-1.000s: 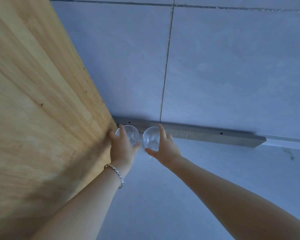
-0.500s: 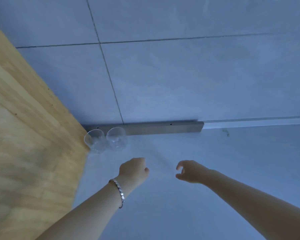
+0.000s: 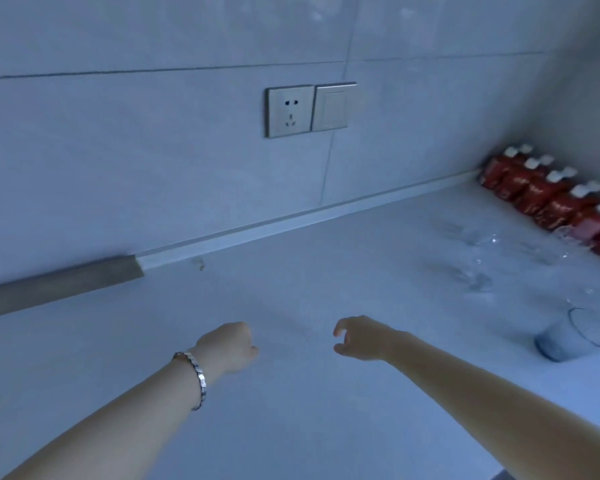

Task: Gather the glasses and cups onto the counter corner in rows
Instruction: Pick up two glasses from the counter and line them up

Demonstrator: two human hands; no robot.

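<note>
Both my hands hover over the pale counter [image 3: 291,427] and hold nothing. My left hand [image 3: 229,346], with a silver bracelet on its wrist, is loosely curled into a fist. My right hand [image 3: 359,337] has its fingers curved and apart. Far to the right stand several clear glasses, blurred: one [image 3: 471,233] near the bottles, one [image 3: 475,277] nearer me. A blue-tinted glass [image 3: 568,336] sits at the right edge. The two glasses set in the corner are out of view.
A row of red bottles with white caps [image 3: 548,197] lines the right wall. A wall socket and switch [image 3: 309,109] sit on the tiled backsplash. A grey strip [image 3: 59,287] runs along the counter's back edge at left.
My hands let go of two clear glasses by the wooden panel in the corner and pulled back. The view swung right; the corner glasses and wood left the frame, bottles and more glasses appeared.
</note>
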